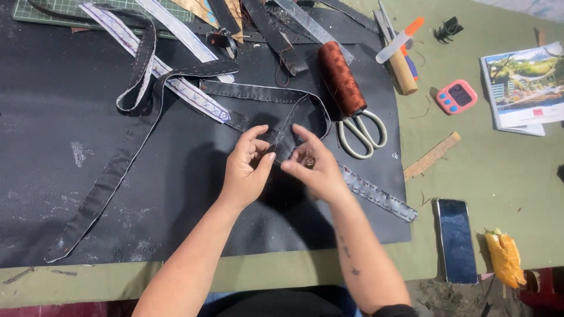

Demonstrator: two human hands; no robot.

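**Two hands pinching a dark stitched strap over a black mat**

Nearest the viewer, at 5 o'clock, a black rectangular smartphone (456,239) is lying face up on the olive-green cloth tabletop (499,176), with a yellow-orange piece of food (504,257) just beside it on the right.

At the centre, the left hand (248,170) and the right hand (314,167) are meeting over the large black leather mat (53,135). Both are pinching the long dark stitched leather strap (276,94) where it crosses itself, thumbs and forefingers closed on its edge. The strap is looping away towards 12 o'clock, and its tail is running out towards 4 o'clock.

At 2 o'clock from the hands, cream-handled scissors (361,130) are lying just below a spool of reddish-brown thread (341,77).

Further out at 3 o'clock, a thin brown cardboard strip (432,155) is lying well apart from a small pink digital timer with blue buttons (456,96). At the right edge, a glossy booklet with a landscape photograph cover (523,88) is resting flat.

At 1 o'clock, a white tube with an orange cap (399,40) is leaning across a brown cardboard roll (402,71). Farthest, at 11 o'clock, a green cutting mat (47,10) is showing beneath pale strips.
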